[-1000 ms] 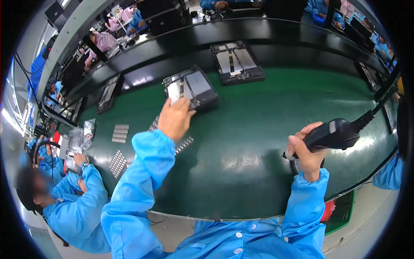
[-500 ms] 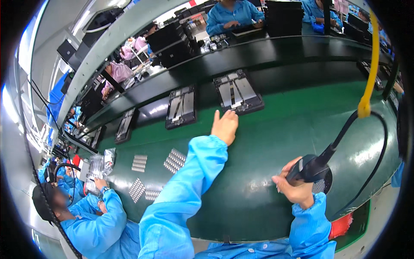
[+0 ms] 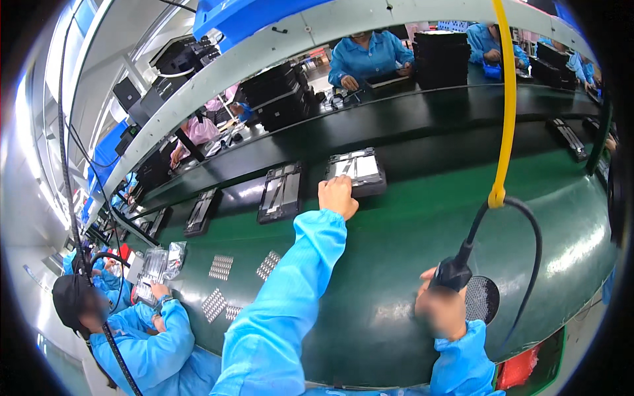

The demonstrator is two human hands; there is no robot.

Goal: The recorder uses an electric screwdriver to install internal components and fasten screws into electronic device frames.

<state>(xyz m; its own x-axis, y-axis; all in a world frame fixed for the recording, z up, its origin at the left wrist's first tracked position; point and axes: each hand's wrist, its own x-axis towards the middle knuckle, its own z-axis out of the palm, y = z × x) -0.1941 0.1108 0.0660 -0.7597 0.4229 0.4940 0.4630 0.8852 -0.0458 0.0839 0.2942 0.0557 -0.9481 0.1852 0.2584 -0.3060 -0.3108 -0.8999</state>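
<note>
My left hand (image 3: 338, 198) reaches forward with its fingers curled over the near left corner of an opened tablet-like device (image 3: 360, 168). The device is a black casing with silvery flat panels inside. In my right hand (image 3: 441, 310) is a black electric screwdriver (image 3: 452, 274). Its cable loops up to a yellow hanging cord (image 3: 507, 119). The tool's tip is hidden behind the hand, which is partly blurred. Right beside this hand sits a round dark dish (image 3: 496, 300) with small pieces in it, too small to name.
More opened devices (image 3: 281, 193) lie in a row along the green table (image 3: 389, 251). Several groups of small silvery parts (image 3: 221, 267) lie to the left. A co-worker (image 3: 142, 340) in blue works at the left. A grey beam (image 3: 284, 33) crosses above; a red bag (image 3: 518, 369) is at lower right.
My left hand has closed from spread fingers onto the device, which has turned slightly and shifted left. The right hand with the screwdriver has moved left, uncovering more of the dish. The view has tilted up.
</note>
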